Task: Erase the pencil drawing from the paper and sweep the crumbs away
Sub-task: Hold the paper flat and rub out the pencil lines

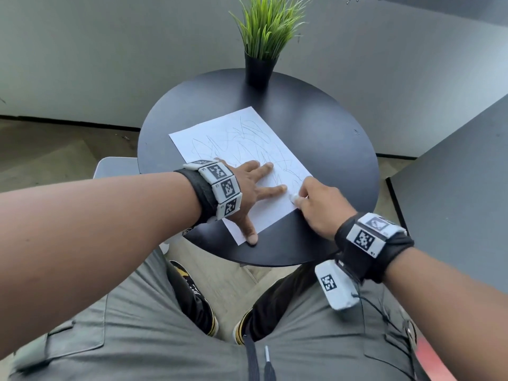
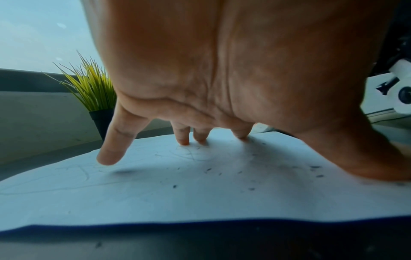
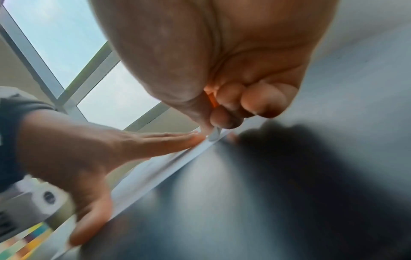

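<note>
A white sheet of paper (image 1: 242, 149) with pencil scribbles lies on the round black table (image 1: 330, 149). My left hand (image 1: 255, 191) lies flat on the sheet's near half, fingers spread, thumb at the near corner. My right hand (image 1: 310, 199) pinches a small white eraser (image 1: 295, 198) against the paper's right edge, just beyond the left index fingertip. In the left wrist view the left hand's fingertips (image 2: 184, 140) press the paper (image 2: 200, 193), and dark eraser crumbs (image 2: 251, 189) are scattered over it. The right wrist view is blurred; the eraser (image 3: 214, 135) shows between thumb and fingers.
A black pot with green grass (image 1: 259, 70) stands at the table's far edge. A dark tabletop (image 1: 453, 188) lies to the right, a grey wall behind. My knees and shoes are below the table's near edge.
</note>
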A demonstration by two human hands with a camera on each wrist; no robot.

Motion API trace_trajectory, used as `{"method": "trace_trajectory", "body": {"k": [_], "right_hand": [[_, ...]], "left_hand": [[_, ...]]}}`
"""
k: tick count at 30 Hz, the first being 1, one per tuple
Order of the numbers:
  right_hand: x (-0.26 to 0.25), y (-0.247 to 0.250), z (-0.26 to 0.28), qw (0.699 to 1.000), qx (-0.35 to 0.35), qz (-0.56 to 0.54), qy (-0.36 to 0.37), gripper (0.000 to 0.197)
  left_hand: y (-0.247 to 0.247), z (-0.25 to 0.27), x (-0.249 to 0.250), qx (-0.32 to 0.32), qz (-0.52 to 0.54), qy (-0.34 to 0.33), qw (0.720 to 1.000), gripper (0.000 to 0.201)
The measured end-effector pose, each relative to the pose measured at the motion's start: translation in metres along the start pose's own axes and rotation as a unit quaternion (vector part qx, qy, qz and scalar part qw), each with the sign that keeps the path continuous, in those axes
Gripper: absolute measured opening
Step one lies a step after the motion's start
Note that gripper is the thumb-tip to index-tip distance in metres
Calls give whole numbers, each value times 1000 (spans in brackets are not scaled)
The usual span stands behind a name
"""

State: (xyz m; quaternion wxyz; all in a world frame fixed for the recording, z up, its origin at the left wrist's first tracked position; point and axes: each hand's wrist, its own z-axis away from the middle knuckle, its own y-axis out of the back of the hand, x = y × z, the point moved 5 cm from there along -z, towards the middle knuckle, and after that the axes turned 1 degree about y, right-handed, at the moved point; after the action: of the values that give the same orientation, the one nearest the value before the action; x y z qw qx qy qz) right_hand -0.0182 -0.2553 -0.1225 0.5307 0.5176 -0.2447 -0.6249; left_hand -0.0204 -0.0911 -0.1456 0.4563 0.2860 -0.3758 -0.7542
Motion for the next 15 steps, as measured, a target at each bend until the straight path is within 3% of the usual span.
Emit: {"method": "trace_trajectory", "body": {"k": [4, 5, 8, 10, 13, 15], "right_hand": [[-37, -45, 37, 986, -105, 70, 112, 17], [-36, -46, 36, 985, -111, 64, 113, 18], [-7, -12, -1, 999, -18, 12, 28, 20], [-5, -6, -3, 1000, 8, 6, 13, 20], [-34, -43, 31, 991, -78, 46, 102, 20], [-32, -45, 32, 989, -104, 36, 98, 17]], "left_hand": [[-3, -2, -2, 2, -5, -1, 1000, 131], [-2, -1, -2, 1, -4, 0, 1000, 131], [2, 5, 1, -3, 4, -3, 1000, 128], [3, 7, 3, -2, 10, -6, 1000, 128], [-1, 3, 1, -2, 6, -6, 1000, 129], [-1, 3, 1, -2, 6, -6, 1000, 129]]}}
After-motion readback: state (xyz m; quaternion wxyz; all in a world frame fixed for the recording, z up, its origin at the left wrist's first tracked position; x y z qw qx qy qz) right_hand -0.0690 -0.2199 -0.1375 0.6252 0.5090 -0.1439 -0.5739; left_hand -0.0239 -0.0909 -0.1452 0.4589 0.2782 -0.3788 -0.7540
